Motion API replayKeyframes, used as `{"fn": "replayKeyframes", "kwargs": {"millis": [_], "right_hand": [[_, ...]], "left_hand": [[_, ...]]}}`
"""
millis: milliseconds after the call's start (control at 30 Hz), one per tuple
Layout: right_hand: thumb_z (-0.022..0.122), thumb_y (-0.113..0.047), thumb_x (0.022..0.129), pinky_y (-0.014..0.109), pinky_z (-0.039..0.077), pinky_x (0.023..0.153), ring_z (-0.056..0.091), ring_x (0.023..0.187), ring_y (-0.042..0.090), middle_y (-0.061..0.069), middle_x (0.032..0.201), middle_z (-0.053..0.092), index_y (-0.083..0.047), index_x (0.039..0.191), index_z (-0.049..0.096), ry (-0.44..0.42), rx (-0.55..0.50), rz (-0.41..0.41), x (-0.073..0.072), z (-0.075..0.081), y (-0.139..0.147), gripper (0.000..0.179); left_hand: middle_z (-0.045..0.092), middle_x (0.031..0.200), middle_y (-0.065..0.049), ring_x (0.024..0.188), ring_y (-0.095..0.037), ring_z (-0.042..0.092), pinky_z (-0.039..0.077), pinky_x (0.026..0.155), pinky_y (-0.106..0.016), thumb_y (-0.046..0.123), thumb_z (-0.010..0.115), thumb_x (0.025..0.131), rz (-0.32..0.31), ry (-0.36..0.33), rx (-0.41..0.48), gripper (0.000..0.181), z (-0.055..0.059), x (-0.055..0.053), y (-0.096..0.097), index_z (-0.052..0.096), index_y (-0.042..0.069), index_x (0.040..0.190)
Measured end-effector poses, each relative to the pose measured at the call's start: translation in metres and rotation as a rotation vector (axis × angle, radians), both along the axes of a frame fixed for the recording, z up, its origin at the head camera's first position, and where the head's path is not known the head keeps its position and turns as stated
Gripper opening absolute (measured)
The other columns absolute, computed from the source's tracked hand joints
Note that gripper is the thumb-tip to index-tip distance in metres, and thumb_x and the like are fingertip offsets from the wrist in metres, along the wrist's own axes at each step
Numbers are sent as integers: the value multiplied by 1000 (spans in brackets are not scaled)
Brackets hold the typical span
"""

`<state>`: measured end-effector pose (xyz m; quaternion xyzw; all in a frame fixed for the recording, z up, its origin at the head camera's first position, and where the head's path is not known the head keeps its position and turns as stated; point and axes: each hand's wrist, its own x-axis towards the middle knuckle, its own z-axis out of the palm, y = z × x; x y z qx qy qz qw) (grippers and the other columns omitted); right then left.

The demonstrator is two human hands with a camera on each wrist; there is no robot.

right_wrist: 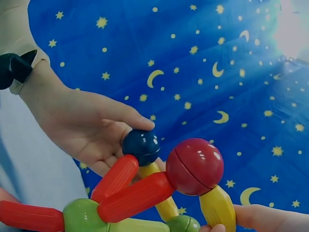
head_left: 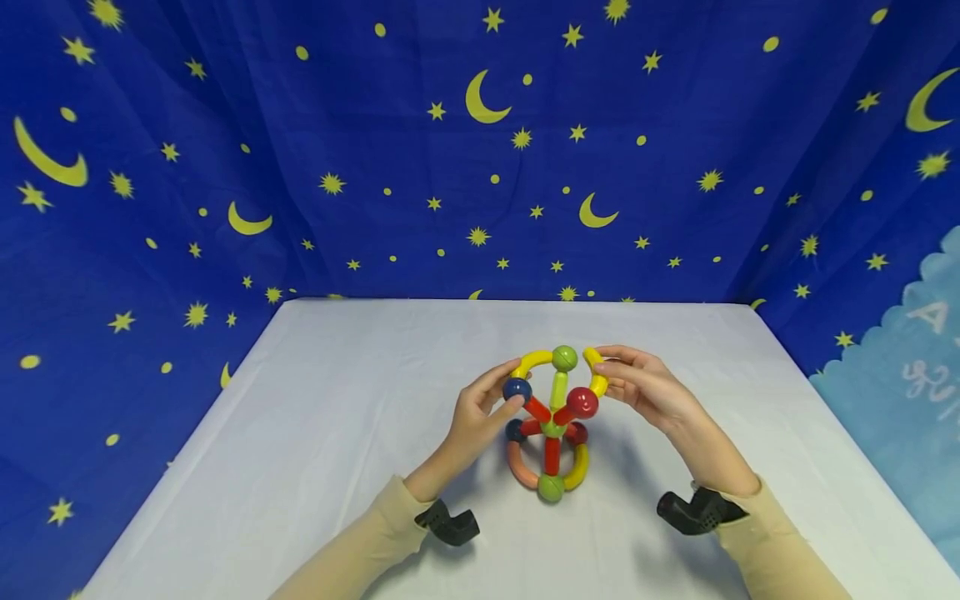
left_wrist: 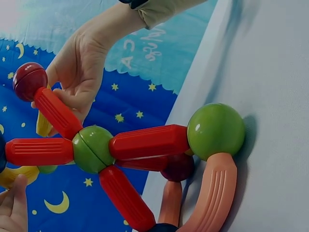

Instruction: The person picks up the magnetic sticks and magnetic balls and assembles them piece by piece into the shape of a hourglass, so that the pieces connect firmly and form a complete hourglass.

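Observation:
A structure of coloured balls and ribbed sticks stands on the table, with a green ball (head_left: 553,427) at its middle and red sticks (left_wrist: 148,142) running out from it. My left hand (head_left: 474,415) holds it at a dark blue ball (right_wrist: 141,147), thumb on the ball and fingers behind. My right hand (head_left: 651,387) pinches a curved yellow stick (head_left: 597,385) between thumb and fingers. That stick's lower end meets a red ball (head_left: 582,402); its upper end stands apart from the top green ball (head_left: 564,358). A second curved yellow stick (head_left: 535,360) joins the top green ball to the blue one.
A white-covered table (head_left: 360,375) lies under the structure. Behind and beside it hangs a blue cloth (head_left: 420,150) with yellow moons and stars. The structure's lower green ball (head_left: 551,488) and curved salmon stick (head_left: 521,467) are nearest me. Each wrist wears a black camera (head_left: 697,510).

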<state>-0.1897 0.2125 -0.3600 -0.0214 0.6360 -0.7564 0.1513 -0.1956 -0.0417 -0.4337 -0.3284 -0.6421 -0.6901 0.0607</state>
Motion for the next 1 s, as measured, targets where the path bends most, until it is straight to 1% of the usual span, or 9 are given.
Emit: {"fn": "replayKeyframes", "kwargs": {"millis": [133,233,467,600,700,800,933,1000], "right_hand": [[55,-9,94,19,55,75,64,77,5,-7,89,66,-8,113,51,0,24,-14,-1,-2,-1,19],[55,-11,95,18,54,75,62,77,4,-7,92,63,-6,115,51,-2,48,-22,-2,-3,-1,22],[57,-15,94,17,53,75,61,76,3,-7,96,61,0,124,48,-23,85,-36,-3,-4,-2,35],[56,-13,94,16,54,73,61,72,2,-7,94,63,4,126,46,-14,91,-28,-4,-4,-2,37],[54,-11,95,16,54,73,61,70,1,-7,94,64,6,127,46,1,99,-12,-5,-5,-2,38],[55,-12,94,16,54,74,62,72,2,-7,96,65,2,123,52,1,95,6,-5,-5,-1,32],[56,-12,94,17,54,76,65,78,4,-7,98,67,-8,111,63,-5,97,40,-5,-6,0,19],[55,-13,94,17,54,76,64,79,4,-6,100,67,-7,115,63,-3,113,56,-5,-7,0,22]], "left_hand": [[50,133,-32,118,0,55,42,103,-20,6,59,92,-16,14,30,47,-1,1,0,45,-9,135],[48,134,-32,119,-2,54,43,102,-20,7,60,92,-25,30,43,48,-2,1,1,44,-10,134],[46,135,-33,120,-3,54,43,102,-21,14,62,92,-37,45,62,52,-3,1,1,43,-11,134],[46,135,-32,122,-6,54,43,102,-21,13,61,92,-31,63,68,52,-4,1,1,43,-11,134],[46,135,-32,122,-6,54,43,102,-21,13,61,92,-26,77,71,51,-5,1,1,43,-11,134],[45,135,-33,122,-5,54,43,102,-21,12,61,92,-27,85,75,51,-5,1,2,43,-11,134],[46,134,-34,121,-4,54,43,102,-20,12,61,92,-30,80,82,52,-6,0,2,43,-12,133],[46,134,-33,121,-4,54,44,102,-20,13,62,92,-30,78,83,52,-6,0,2,43,-11,133]]}}
